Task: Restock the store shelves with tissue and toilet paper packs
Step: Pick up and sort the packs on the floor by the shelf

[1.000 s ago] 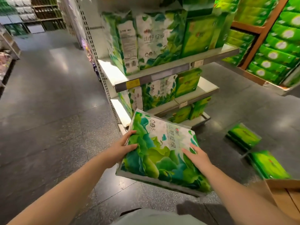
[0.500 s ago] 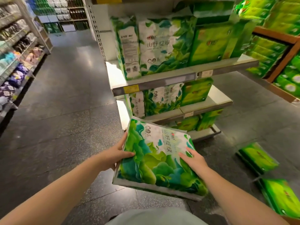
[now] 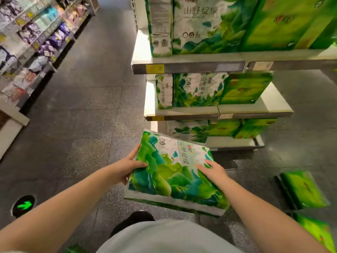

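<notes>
view: single head cam, no second view
facing: forward-down, toward shelves (image 3: 187, 67) and floor (image 3: 87, 110)
range: close, arm's length

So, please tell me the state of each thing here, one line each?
Leaf-print pack: carried flat, off the shelves.
Left hand: grips pack's left edge.
Right hand: rests on pack's top right.
Middle shelf: partly filled, right end bare.
Bright green packs: lying on floor.
</notes>
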